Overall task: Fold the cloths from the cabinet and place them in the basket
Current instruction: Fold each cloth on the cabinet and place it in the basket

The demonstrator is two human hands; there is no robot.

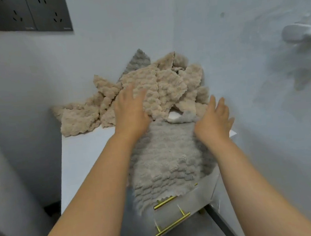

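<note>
Between left hand (pixel 131 110) and right hand (pixel 214 118) lies a grey cloth (pixel 166 160).

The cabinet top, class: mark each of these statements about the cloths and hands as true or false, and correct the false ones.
1. A grey cloth lies spread on the cabinet and hangs over its front edge. True.
2. The left hand rests on the pile of beige cloths. True.
3. The right hand is closed in a fist. False: its fingers are spread open, at the right side of the grey cloth.
4. The cabinet handles are black. False: they are gold-coloured bars.
5. A basket stands on the cabinet beside the pile. False: no basket is in view.
</note>
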